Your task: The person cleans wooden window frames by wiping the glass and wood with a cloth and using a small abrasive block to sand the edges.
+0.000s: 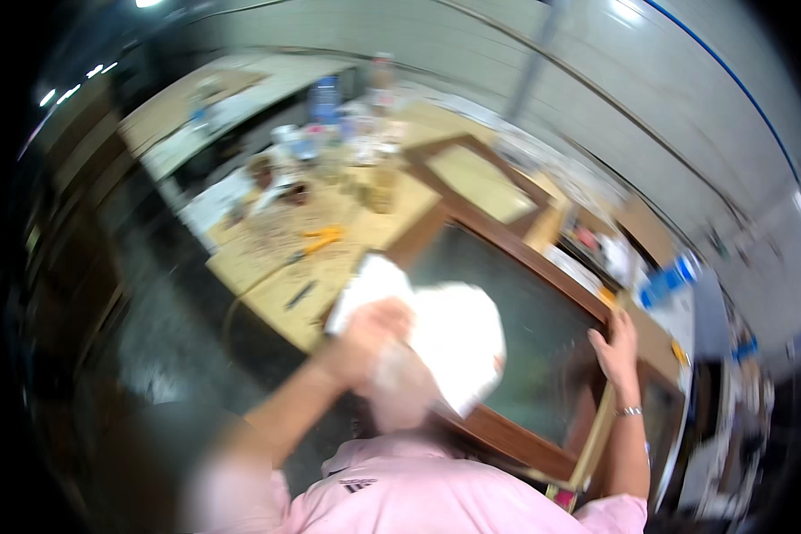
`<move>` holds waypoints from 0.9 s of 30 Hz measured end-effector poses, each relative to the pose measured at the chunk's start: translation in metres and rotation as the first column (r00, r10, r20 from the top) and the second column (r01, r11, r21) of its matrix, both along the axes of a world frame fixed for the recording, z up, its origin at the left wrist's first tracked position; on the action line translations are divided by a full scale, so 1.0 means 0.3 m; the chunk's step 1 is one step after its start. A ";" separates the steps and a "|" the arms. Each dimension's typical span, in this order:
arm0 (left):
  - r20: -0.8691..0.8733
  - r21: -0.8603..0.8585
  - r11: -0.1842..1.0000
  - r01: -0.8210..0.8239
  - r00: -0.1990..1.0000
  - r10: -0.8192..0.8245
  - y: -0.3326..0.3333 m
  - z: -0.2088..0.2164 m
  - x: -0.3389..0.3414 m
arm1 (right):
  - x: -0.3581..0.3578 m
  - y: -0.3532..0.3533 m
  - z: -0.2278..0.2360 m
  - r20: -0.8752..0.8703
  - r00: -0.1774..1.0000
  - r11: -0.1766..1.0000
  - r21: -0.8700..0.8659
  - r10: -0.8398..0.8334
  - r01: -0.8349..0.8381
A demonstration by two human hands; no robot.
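A brown wooden frame (pixel 525 262) around a dark, glass-like panel (pixel 507 285) lies across the bench in front of me. My left hand (pixel 376 331), smeared by motion, is closed on a crumpled white cloth or paper (pixel 458 343). The white bundle spreads over the frame's near left part and hides it. At the frame's right side, my right hand (pixel 618 350) grips the wooden edge, thumb apart on the inner side. A metal bracelet sits on that wrist.
A smaller brown frame (pixel 481 182) with a pale panel lies beyond. On the yellowish board (pixel 303 289) to the left are orange-handled pliers (pixel 322 236) and a dark slim tool (pixel 301 295). Bottles and jars (pixel 327 100) crowd behind. A blue bottle (pixel 669 280) lies at right.
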State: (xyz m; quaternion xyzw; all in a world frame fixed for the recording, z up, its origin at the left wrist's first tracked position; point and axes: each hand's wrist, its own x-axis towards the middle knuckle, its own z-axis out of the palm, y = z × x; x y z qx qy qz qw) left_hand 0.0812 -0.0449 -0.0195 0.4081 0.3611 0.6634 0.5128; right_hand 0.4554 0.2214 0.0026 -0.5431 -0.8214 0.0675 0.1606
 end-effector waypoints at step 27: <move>-0.870 -0.207 0.685 0.698 0.189 -0.455 0.294 0.167 0.371 | 0.131 -0.179 -0.068 -0.171 0.920 0.929 -0.176 -0.353 0.324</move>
